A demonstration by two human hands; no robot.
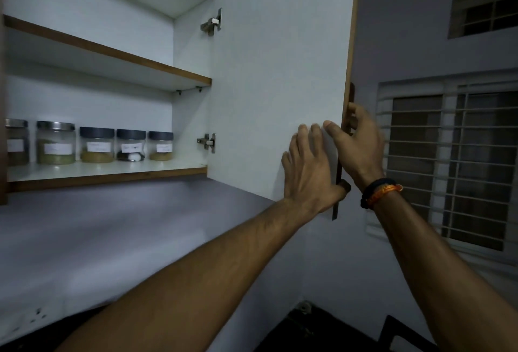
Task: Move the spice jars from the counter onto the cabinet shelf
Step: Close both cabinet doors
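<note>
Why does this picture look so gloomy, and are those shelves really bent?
Head view: dim, bluish light; the spice jars sit in shade, labels too blurred to read; the wide lens bows the cabinet shelf and cabinet door; the window is dark.

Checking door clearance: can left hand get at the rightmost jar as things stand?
Probably yes: door is swung wide, shelf front unblocked. Left hand rests flat on the door, holding nothing; jar sits at the row's end.
</note>
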